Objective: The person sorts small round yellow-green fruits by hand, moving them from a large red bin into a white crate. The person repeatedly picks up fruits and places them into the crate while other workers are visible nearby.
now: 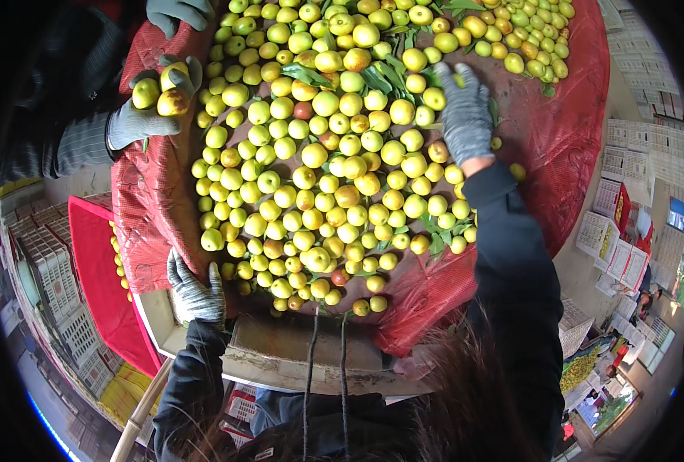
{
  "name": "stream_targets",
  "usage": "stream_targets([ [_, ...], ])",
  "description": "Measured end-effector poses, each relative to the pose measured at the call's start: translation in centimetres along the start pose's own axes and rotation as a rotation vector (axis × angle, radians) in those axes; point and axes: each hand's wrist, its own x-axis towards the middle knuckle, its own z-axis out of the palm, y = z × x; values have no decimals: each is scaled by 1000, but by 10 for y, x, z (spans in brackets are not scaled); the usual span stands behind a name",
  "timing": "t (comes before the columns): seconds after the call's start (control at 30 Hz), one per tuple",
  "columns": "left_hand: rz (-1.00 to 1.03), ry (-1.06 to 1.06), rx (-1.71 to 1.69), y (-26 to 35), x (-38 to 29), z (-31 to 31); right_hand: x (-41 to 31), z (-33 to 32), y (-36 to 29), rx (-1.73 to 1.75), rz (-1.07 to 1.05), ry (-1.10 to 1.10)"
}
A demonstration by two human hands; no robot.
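Many yellow-green jujube fruits [348, 167], some with brown patches and a few red, lie spread with green leaves [376, 79] on a sorting table covered by red plastic sheeting [579, 104]. My right hand [467, 112], in a grey knit glove, reaches flat over the right edge of the pile, touching fruits and leaves; whether its fingers grip anything is hidden. My left hand [196, 289], in a striped grey glove, rests with fingers apart at the lower left edge of the table, beside the red sheeting, and holds nothing visible.
Across the left edge, another person's gloved hand [140, 121] holds several fruits; a second gloved hand [179, 12] is at the top. A red-lined container [108, 283] with fruits stands lower left. Stacked plastic crates [53, 277] stand at far left, more at right. Two dark cords [344, 375] hang before me.
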Motion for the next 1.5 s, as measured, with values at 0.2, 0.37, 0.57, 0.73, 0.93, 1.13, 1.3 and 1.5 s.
stream_targets([
  [0.2,18,15,-12,-3,0,2,-4,-34,12,299,-91,-133],
  [0.37,70,48,-4,-12,0,11,100,-25,154,363,141,218],
  [0.57,73,45,23,-8,2,7,140,44,178,365,7,-125],
  [0.73,67,32,-5,-2,3,8,84,61,199,849,103,-201],
  [0.93,65,88,-19,-11,-5,12,-36,-16,90,533,-307,-149],
  [1.13,88,114,50,-13,0,13,-109,-27,-9,71,56,-329],
  [1.3,117,146,34,-9,0,9,-131,-34,-8,246,85,-476],
  [1.5,82,114,22,-7,-1,13,-106,-20,-43,292,-105,-73],
])
